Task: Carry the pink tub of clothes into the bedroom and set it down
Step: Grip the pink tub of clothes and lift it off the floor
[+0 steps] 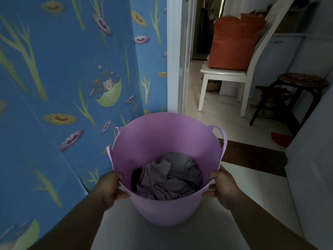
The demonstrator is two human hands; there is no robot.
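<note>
A pink tub [162,139] with two loop handles hangs in front of me above the pale floor. Crumpled grey clothes [169,176] lie in its bottom. My left hand [110,188] grips the near rim on the left side, thumb inside the tub. On the opposite side my right hand [224,186] grips the rim in the same way. Both forearms reach in from the bottom of the view.
A blue flowered wall [63,78] runs close on the left up to a white door frame [175,55]. Beyond a dark threshold strip [252,156] stand a white chair [234,74] bearing an orange bag [234,40] and a dark stool [295,91]. A grey surface [313,150] closes the right.
</note>
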